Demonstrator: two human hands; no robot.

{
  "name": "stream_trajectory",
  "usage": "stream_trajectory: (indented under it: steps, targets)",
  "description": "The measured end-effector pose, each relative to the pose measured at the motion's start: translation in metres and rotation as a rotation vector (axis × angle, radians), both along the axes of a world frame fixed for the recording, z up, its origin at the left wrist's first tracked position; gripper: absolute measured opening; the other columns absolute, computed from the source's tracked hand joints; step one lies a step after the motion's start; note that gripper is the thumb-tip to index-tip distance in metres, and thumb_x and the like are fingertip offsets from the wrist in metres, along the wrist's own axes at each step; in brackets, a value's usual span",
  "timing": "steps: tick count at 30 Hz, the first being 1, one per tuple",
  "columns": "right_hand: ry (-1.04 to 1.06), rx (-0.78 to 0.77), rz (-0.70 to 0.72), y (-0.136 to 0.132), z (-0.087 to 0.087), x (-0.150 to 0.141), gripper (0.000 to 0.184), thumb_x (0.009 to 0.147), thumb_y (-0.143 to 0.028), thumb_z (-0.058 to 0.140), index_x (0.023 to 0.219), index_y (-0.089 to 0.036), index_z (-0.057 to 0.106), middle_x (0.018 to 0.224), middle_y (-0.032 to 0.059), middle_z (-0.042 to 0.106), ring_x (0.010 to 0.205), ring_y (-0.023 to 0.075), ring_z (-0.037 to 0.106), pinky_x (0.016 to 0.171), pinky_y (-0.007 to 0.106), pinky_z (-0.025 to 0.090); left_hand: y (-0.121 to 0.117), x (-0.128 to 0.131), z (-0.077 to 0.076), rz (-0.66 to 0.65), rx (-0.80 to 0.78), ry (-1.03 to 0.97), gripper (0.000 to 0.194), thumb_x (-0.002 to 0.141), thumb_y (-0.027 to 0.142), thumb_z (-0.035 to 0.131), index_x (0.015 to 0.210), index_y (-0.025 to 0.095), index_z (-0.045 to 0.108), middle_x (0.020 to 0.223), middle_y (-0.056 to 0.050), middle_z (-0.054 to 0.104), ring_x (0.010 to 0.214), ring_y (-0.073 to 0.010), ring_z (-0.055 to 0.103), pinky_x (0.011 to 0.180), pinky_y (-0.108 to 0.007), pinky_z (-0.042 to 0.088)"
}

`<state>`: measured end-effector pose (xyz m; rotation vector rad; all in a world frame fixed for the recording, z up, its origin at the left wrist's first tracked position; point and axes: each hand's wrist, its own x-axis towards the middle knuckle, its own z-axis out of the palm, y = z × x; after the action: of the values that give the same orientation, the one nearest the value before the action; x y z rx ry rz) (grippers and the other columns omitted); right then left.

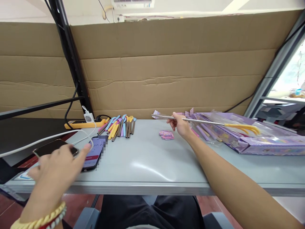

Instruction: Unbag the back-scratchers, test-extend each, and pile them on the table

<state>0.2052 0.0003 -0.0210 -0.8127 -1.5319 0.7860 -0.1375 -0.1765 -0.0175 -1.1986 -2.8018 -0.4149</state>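
My right hand [179,124] pinches the thin metal rod of an extended telescopic back scratcher [205,121]. Its yellow claw end reaches right over the purple box [240,140]. My left hand [60,162], slightly blurred, has its thumb spread away from its fingers. It hovers by a lit smartphone [95,152] and in front of a second, dark phone [51,147]; contact cannot be made out. Beyond them lies a pile of short, collapsed back scratchers [119,127] in yellow, blue, pink and purple. Small pink printed cards [166,135] lie left of my right hand.
Clear plastic packets with purple sticks [206,132] lean against the box. At the back left are a yellow power strip [82,124] and a white charger [88,116], with a white cable [47,140] crossing leftward. A cardboard wall [166,66] closes off the grey table [143,165].
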Motion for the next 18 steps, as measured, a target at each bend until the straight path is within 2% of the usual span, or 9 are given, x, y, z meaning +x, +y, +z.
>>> stream_trajectory:
  steps: [1, 2, 4, 6, 8, 10, 13, 15, 18]
  targets:
    - [-0.009, -0.009, -0.001, 0.0, 0.0, 0.0, 0.052, 0.081, -0.056, 0.045, 0.055, -0.014, 0.063, 0.04, -0.0004, 0.043, 0.035, 0.008, 0.037, 0.036, 0.023, 0.03, -0.007, 0.018, 0.004, -0.112, -0.041, -0.011, 0.053, 0.08, 0.064, 0.027, 0.1, 0.023, 0.053, 0.105, -0.012, 0.067, 0.105, -0.0349, 0.054, 0.088, -0.046, 0.036]
    - [-0.021, -0.021, -0.002, 0.0, 0.0, 0.001, 0.051, 0.082, -0.054, 0.044, 0.056, -0.014, 0.063, 0.041, -0.0004, 0.043, 0.036, 0.0082, 0.037, 0.037, 0.023, 0.03, -0.013, 0.038, 0.009, -0.313, -0.008, -0.056, 0.053, 0.084, 0.063, 0.024, 0.103, 0.024, 0.054, 0.098, -0.008, 0.068, 0.096, -0.0298, 0.059, 0.083, -0.041, 0.04]
    - [-0.046, -0.043, -0.005, 0.001, -0.001, 0.001, 0.047, 0.082, -0.049, 0.044, 0.057, -0.014, 0.062, 0.042, -0.0003, 0.044, 0.037, 0.0086, 0.038, 0.038, 0.024, 0.031, -0.018, 0.078, 0.018, -0.569, -0.024, -0.113, 0.051, 0.083, 0.064, 0.029, 0.099, 0.023, 0.056, 0.087, -0.005, 0.069, 0.081, -0.0256, 0.062, 0.072, -0.036, 0.043]
    - [-0.075, -0.061, -0.009, 0.001, -0.001, 0.002, 0.044, 0.082, -0.044, 0.043, 0.056, -0.014, 0.062, 0.043, 0.0001, 0.044, 0.038, 0.0088, 0.039, 0.04, 0.024, 0.032, -0.009, 0.114, 0.027, -0.797, 0.041, -0.022, 0.046, 0.084, 0.061, 0.036, 0.094, 0.022, 0.059, 0.086, -0.006, 0.068, 0.081, -0.0243, 0.062, 0.069, -0.034, 0.043]
    - [-0.099, -0.076, 0.0, 0.001, -0.002, 0.002, 0.042, 0.082, -0.041, 0.043, 0.055, -0.014, 0.061, 0.043, 0.0003, 0.045, 0.039, 0.0091, 0.04, 0.041, 0.025, 0.033, 0.014, 0.144, 0.036, -0.95, 0.204, 0.151, 0.039, 0.087, 0.052, 0.039, 0.095, 0.019, 0.059, 0.093, -0.008, 0.067, 0.092, -0.0247, 0.06, 0.076, -0.034, 0.043]
    - [-0.098, -0.086, 0.027, 0.001, -0.002, 0.002, 0.042, 0.081, -0.042, 0.043, 0.055, -0.014, 0.061, 0.043, 0.0003, 0.045, 0.039, 0.0096, 0.04, 0.042, 0.025, 0.033, 0.045, 0.167, 0.044, -1.013, 0.327, 0.302, 0.036, 0.088, 0.044, 0.042, 0.1, 0.015, 0.058, 0.099, -0.011, 0.065, 0.098, -0.0264, 0.057, 0.08, -0.036, 0.042]
    - [-0.054, -0.1, 0.079, 0.003, -0.002, 0.002, 0.043, 0.08, -0.047, 0.043, 0.054, -0.016, 0.058, 0.041, 0.0003, 0.044, 0.038, 0.0107, 0.039, 0.041, 0.026, 0.033, 0.094, 0.188, 0.048, -1.081, 0.319, 0.406, 0.035, 0.087, 0.04, 0.046, 0.106, 0.012, 0.056, 0.104, -0.014, 0.064, 0.105, -0.028, 0.054, 0.084, -0.037, 0.041]
    - [-0.03, -0.099, 0.087, 0.004, -0.002, 0.001, 0.044, 0.079, -0.05, 0.044, 0.051, -0.017, 0.053, 0.04, 0.0004, 0.044, 0.037, 0.0109, 0.039, 0.04, 0.026, 0.032, 0.119, 0.194, 0.043, -1.127, 0.307, 0.421, 0.038, 0.089, 0.042, 0.04, 0.102, 0.011, 0.057, 0.1, -0.014, 0.065, 0.104, -0.0284, 0.055, 0.085, -0.039, 0.04]
    - [-0.011, -0.1, 0.083, 0.004, -0.002, 0.0, 0.045, 0.078, -0.054, 0.046, 0.051, -0.018, 0.052, 0.04, 0.0001, 0.044, 0.037, 0.0108, 0.039, 0.039, 0.026, 0.032, 0.141, 0.193, 0.029, -1.133, 0.377, 0.404, 0.045, 0.094, 0.044, 0.026, 0.098, 0.013, 0.059, 0.099, -0.012, 0.066, 0.1, -0.0264, 0.058, 0.084, -0.039, 0.04]
